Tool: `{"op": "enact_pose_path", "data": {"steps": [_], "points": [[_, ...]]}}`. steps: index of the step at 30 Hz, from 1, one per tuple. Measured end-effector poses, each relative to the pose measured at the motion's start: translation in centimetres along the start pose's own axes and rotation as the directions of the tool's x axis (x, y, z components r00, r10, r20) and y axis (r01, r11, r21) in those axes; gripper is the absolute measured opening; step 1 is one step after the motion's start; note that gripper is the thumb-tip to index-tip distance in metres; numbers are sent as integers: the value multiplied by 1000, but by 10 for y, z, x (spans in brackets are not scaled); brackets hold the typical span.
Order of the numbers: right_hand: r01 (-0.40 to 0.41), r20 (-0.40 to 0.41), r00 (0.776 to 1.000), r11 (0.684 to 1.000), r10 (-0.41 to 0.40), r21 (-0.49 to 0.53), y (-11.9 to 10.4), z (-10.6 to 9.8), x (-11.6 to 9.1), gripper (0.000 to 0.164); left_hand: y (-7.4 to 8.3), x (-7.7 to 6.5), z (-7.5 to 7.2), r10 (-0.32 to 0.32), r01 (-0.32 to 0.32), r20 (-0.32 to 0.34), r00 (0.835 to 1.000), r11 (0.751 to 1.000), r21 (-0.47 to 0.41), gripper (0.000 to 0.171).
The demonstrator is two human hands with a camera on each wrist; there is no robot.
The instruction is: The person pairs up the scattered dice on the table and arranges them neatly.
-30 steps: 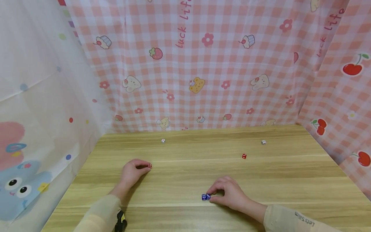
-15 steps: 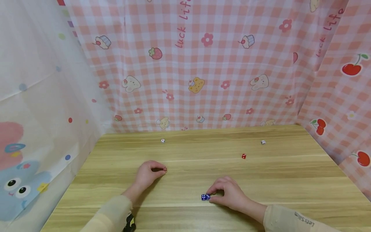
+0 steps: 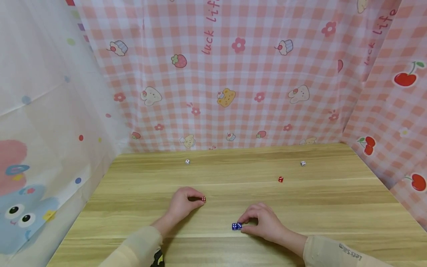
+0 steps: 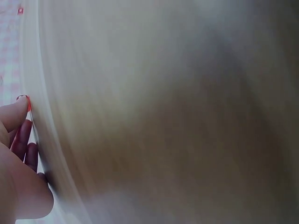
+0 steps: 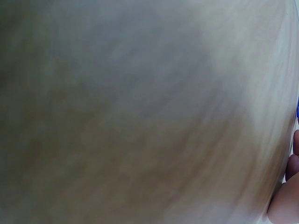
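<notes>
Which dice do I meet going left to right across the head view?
Left white die → held red die in the left hand → first blue die → second blue die, pinched by the right hand → loose red die → right white die.

Wood-grain tabletop [image 3: 233,174] with two white dice [image 3: 187,162], a loose red die [image 3: 281,179], two adjoining blue dice [image 3: 234,226].

The left wrist view cuts off the left hand [image 4: 23,186] at its edge, leaves most of the pinched red die [image 4: 29,104] hidden behind that hand, and blurs the tabletop [image 4: 163,116]. The right wrist view crops the right hand [image 5: 287,200], showing only a sliver of blue die [image 5: 298,110]. In the head view, the white die on the right [image 3: 303,163] is too small to read.
</notes>
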State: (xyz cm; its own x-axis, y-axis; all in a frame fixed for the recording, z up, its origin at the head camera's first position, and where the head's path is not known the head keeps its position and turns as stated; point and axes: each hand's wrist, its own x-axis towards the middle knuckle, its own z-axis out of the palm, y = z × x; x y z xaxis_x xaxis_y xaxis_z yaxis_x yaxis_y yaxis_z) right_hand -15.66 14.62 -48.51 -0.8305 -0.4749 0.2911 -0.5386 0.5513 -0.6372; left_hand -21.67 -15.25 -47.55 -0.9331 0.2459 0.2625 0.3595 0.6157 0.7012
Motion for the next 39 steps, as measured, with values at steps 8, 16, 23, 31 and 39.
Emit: {"op": "enact_pose_path", "data": {"steps": [8,16,23,31,39], "points": [[-7,11,1000,1000,7,-6,-1,-1,1,14,13,-2,15,94,-95,35,995,995,10,13],[13,-3,1000,1000,-13,-21,0,1,1,15,22,-1,27,157,-159,64,985,987,25,14],[18,-5,1000,1000,-18,-24,1,1,1,16,28,0,35,165,-166,93,982,986,2,12],[14,9,1000,1000,-14,-15,2,0,1,18,36,0,44,199,-198,106,974,980,-18,13],[24,8,1000,1000,-24,2,3,0,1,17,45,-1,49,213,-213,127,969,977,-7,13]]}}
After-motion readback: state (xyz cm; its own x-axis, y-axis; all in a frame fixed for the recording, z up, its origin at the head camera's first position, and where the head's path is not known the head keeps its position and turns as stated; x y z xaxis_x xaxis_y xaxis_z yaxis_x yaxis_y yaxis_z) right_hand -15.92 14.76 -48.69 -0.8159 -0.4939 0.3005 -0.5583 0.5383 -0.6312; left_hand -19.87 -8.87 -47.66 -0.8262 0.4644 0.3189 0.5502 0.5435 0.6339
